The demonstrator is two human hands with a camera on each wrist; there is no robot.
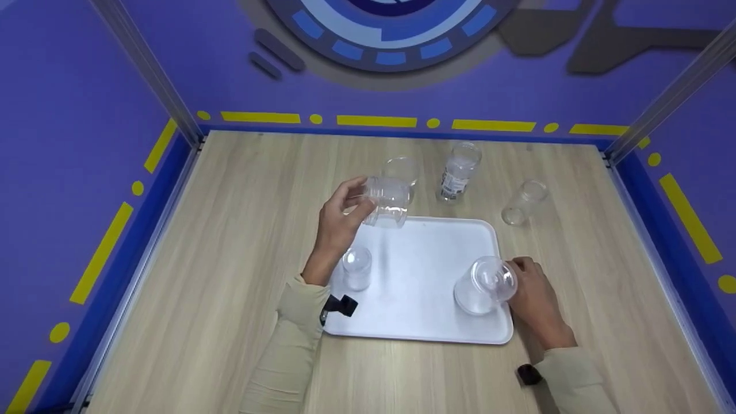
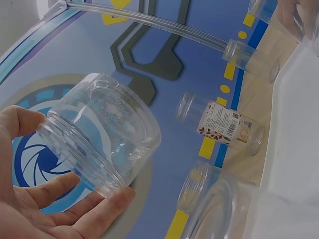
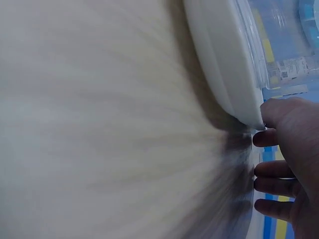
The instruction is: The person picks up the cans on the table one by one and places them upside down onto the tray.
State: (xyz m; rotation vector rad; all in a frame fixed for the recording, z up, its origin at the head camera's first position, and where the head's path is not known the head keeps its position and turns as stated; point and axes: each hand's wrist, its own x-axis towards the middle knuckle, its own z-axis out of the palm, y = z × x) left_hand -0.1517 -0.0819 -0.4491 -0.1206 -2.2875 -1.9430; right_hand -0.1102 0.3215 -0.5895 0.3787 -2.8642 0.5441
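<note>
My left hand (image 1: 338, 221) holds a clear plastic jar (image 2: 107, 132) above the back left of the white tray (image 1: 425, 282), tipped on its side. Its thumb and fingertips pinch the jar around the threaded neck. At the tray's right edge, my right hand (image 1: 535, 296) has its thumb on the rim and the forefinger just below it, with the other fingers (image 3: 274, 186) spread beneath. Close beside that hand, a wide clear jar (image 1: 474, 296) stands on the tray. A smaller clear jar (image 1: 357, 279) stands on the tray's left part, by the left wrist.
Behind the tray stand another clear jar (image 1: 401, 165), partly hidden by the held one, a bottle with a printed label (image 1: 454, 184) and a slim clear jar (image 1: 523, 202). Blue printed panels (image 1: 230, 80) wall in the wooden table (image 1: 230, 276) at the back and sides.
</note>
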